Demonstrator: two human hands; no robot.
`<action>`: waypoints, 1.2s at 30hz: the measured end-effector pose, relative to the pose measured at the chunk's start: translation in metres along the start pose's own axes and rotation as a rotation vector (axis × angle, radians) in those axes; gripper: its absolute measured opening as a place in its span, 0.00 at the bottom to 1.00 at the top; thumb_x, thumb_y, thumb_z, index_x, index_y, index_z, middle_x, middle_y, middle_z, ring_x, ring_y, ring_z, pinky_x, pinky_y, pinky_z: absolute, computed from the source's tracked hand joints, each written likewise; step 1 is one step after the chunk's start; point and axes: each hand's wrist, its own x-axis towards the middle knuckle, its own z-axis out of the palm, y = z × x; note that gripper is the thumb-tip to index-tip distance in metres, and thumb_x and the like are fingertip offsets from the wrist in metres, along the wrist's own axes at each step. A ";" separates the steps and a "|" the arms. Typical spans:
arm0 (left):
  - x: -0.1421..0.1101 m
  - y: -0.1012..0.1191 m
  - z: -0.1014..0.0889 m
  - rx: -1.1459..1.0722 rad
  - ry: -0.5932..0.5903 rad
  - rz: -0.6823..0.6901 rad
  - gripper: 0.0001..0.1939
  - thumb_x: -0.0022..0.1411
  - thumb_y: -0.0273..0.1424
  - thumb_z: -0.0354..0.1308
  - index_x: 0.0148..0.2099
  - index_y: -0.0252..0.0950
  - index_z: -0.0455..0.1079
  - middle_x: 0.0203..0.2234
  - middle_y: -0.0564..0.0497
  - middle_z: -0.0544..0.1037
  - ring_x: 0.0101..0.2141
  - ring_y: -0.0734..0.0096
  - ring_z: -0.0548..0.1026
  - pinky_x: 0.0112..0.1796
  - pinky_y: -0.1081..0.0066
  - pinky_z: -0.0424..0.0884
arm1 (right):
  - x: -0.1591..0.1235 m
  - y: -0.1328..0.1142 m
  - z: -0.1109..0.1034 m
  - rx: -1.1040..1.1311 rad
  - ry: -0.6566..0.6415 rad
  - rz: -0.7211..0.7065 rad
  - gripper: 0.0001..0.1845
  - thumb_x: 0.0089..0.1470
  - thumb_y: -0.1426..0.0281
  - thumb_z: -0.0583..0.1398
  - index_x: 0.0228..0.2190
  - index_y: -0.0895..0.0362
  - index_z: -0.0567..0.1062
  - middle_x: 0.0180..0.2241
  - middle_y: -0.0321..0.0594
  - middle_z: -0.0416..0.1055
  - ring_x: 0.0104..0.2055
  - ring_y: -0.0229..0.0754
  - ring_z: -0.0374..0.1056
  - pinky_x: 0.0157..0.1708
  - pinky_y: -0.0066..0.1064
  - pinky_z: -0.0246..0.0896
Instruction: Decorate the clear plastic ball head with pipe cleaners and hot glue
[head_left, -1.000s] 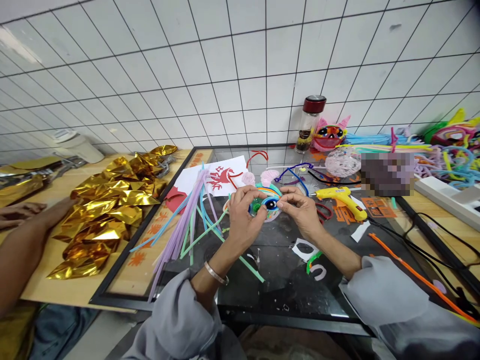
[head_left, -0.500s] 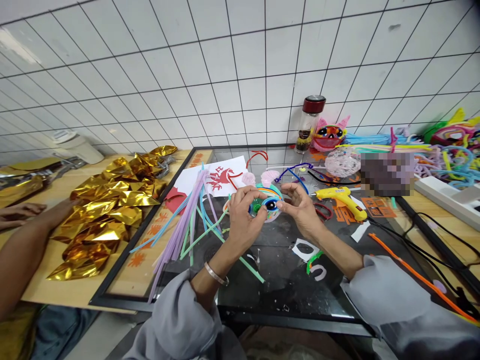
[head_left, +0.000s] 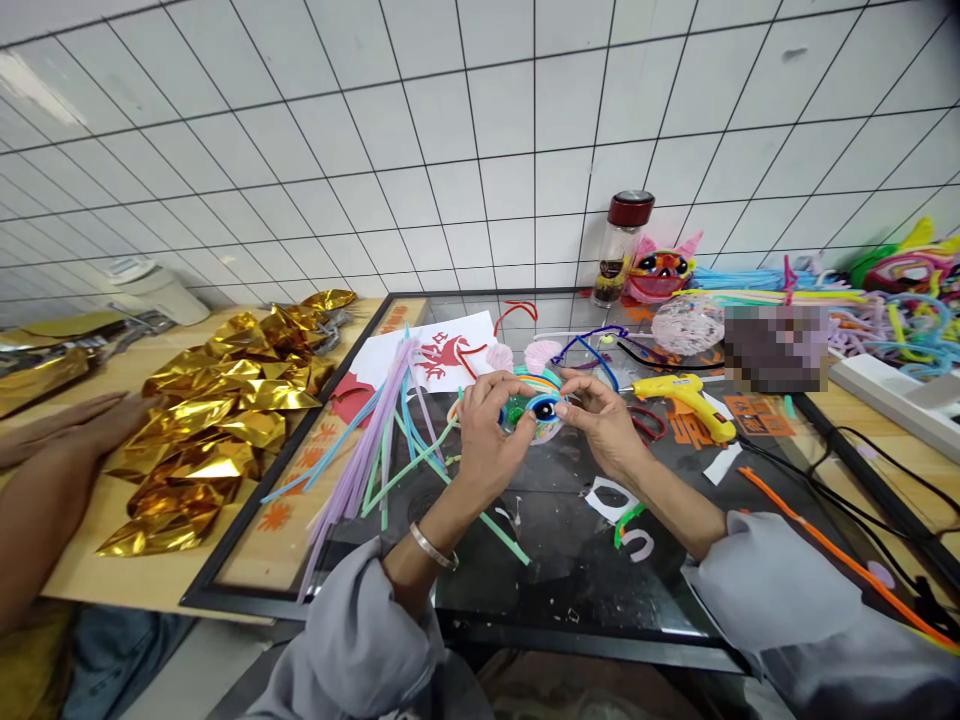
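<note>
Between both hands is a small animal mask [head_left: 538, 382] made of pipe cleaners, with pink round ears, bands of blue, orange and green, and a big dark eye ringed in blue. My left hand [head_left: 491, 420] pinches its left side, fingers over the top and thumb near the eye. On the other side my right hand [head_left: 600, 415] is closed on the mask's edge, thumb by the blue-ringed eye. The palms hide part of the mask. Just right of my right hand lies a yellow glue gun [head_left: 686, 400].
Purple, blue and green pipe cleaners [head_left: 367, 450] lie to the left, near a white sheet with a red cutout [head_left: 442, 355]. Gold foil [head_left: 217, 420] and another person's hands [head_left: 97, 425] are further left. A glass bottle [head_left: 619, 250] and a pink mask [head_left: 660, 270] stand behind.
My hands and the mask stay almost in place. At the left, the other person's hands have come together beside the gold foil.
</note>
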 end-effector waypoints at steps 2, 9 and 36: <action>0.000 0.000 0.000 0.000 0.000 0.002 0.10 0.54 0.24 0.59 0.40 0.40 0.71 0.44 0.49 0.74 0.50 0.61 0.70 0.52 0.60 0.62 | -0.001 0.000 0.000 0.003 -0.004 -0.011 0.16 0.30 0.66 0.74 0.24 0.52 0.77 0.50 0.38 0.68 0.52 0.48 0.65 0.48 0.37 0.59; 0.000 0.002 -0.001 0.005 -0.005 -0.008 0.11 0.54 0.23 0.59 0.40 0.40 0.72 0.43 0.49 0.75 0.49 0.61 0.71 0.52 0.60 0.62 | -0.003 0.000 0.001 -0.022 0.007 -0.044 0.15 0.31 0.64 0.74 0.25 0.52 0.78 0.51 0.40 0.68 0.55 0.51 0.64 0.47 0.38 0.61; 0.000 0.003 -0.001 0.007 0.002 -0.002 0.10 0.53 0.22 0.60 0.38 0.40 0.73 0.44 0.50 0.74 0.49 0.62 0.70 0.51 0.62 0.61 | -0.004 0.001 0.002 -0.058 0.045 -0.004 0.15 0.29 0.61 0.73 0.21 0.52 0.76 0.47 0.40 0.71 0.52 0.50 0.64 0.40 0.35 0.62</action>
